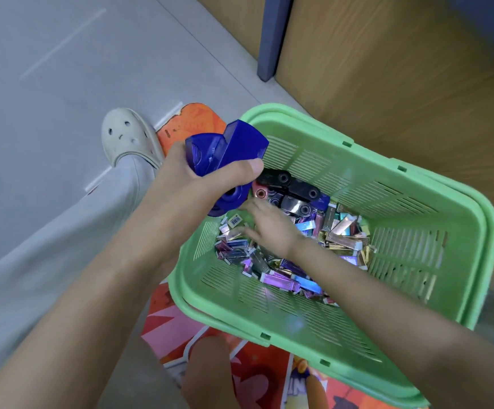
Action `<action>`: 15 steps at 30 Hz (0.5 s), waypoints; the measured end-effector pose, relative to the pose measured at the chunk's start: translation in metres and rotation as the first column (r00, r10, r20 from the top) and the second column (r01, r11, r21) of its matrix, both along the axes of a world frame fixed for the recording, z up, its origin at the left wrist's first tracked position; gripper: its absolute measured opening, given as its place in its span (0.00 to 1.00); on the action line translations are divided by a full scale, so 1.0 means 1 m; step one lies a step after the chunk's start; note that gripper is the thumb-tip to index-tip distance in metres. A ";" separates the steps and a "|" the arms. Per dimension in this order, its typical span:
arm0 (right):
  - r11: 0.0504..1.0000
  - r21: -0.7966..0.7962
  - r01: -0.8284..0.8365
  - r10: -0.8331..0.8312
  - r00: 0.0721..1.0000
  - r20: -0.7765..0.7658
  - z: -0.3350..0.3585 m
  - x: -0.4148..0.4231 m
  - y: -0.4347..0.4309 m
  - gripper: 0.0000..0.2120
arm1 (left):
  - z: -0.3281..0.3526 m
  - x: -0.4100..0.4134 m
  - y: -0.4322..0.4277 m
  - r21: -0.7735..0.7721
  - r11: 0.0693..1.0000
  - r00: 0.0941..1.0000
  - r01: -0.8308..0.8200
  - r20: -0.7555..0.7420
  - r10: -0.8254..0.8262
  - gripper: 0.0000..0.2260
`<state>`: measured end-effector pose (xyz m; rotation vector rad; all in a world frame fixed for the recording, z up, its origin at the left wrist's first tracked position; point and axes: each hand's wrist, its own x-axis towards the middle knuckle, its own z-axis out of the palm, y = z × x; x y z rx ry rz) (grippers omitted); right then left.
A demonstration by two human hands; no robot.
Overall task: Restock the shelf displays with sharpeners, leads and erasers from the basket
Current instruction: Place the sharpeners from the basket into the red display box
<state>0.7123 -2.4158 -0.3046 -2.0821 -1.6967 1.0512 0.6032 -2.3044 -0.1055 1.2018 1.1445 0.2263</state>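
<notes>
A green slotted basket (411,184) stands on the floor. My left hand (198,178) is above its left rim and grips a few blue sharpeners (228,152), with the thumb across them. Inside the basket my right hand (269,225) reaches down with fingers spread over the pile of shiny foil lead and eraser packs (281,278); I cannot tell whether it holds anything. Black and dark sharpeners (293,187) lie at the far end of the basket, just beyond my right fingers.
The basket stands on an orange and pink printed floor mat (257,379). A wooden shelf base (402,84) with a blue post (272,39) rises to the right. My leg and a white clog (127,140) are on the grey floor to the left.
</notes>
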 end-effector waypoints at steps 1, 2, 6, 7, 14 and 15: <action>0.996 -0.086 0.009 -0.018 0.994 -0.109 -0.005 -0.009 0.000 0.28 | -0.001 -0.001 0.000 -0.002 1.000 1.000 -0.003 -0.005 0.003 0.30; 0.981 -0.192 0.004 -0.043 0.979 -0.200 -0.012 -0.017 0.000 0.33 | -0.003 -0.002 0.000 -0.001 1.000 1.000 -0.005 -0.008 0.005 0.32; 0.937 -0.345 -0.047 -0.030 0.976 -0.215 -0.031 -0.033 0.006 0.46 | -0.006 -0.003 -0.002 -0.008 1.000 1.000 0.007 0.000 -0.007 0.28; 0.934 -0.354 -0.042 -0.033 0.978 -0.204 -0.034 -0.034 0.008 0.46 | -0.006 -0.002 -0.001 -0.009 1.000 1.000 0.011 -0.002 -0.011 0.28; 0.900 -0.380 -0.214 0.231 0.973 0.000 -0.039 -0.040 0.015 0.32 | -0.008 -0.002 0.002 -0.010 1.000 0.999 0.010 -0.033 -0.010 0.36; 0.898 -0.368 -0.242 0.267 0.964 0.019 -0.039 -0.039 0.017 0.30 | -0.009 -0.003 0.002 -0.014 1.000 0.999 0.007 -0.037 -0.008 0.37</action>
